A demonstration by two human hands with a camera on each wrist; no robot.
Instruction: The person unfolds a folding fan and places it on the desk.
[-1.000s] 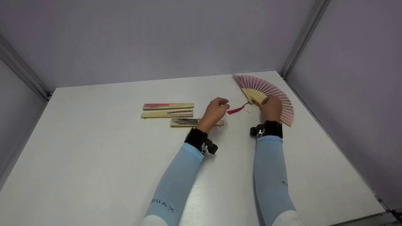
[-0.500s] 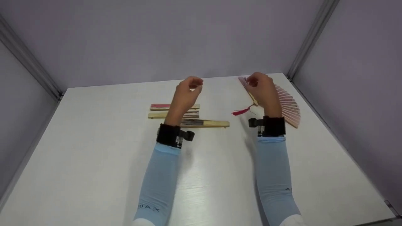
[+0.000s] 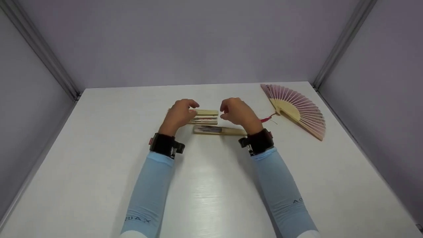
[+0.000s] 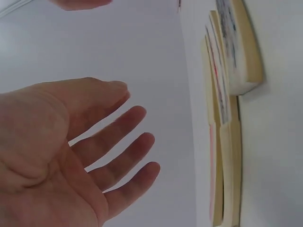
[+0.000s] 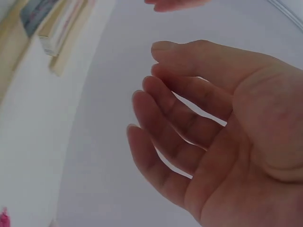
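Three folded bamboo fans lie side by side in the middle of the white table: the far one, the middle one and the near one. My left hand hovers over their left ends and my right hand over their right ends. Both hands hold nothing, fingers loosely bent. The left wrist view shows the empty left palm beside the stacked fans. In the right wrist view the right palm is bare, with the folded fans beyond it.
An open pink fan with a red tassel lies flat at the table's far right. Grey walls close in the table at the back and on both sides.
My right hand let go of the pink fan and moved left to the folded fans. My left hand moved left off the tassel and came down over the fans' left ends.
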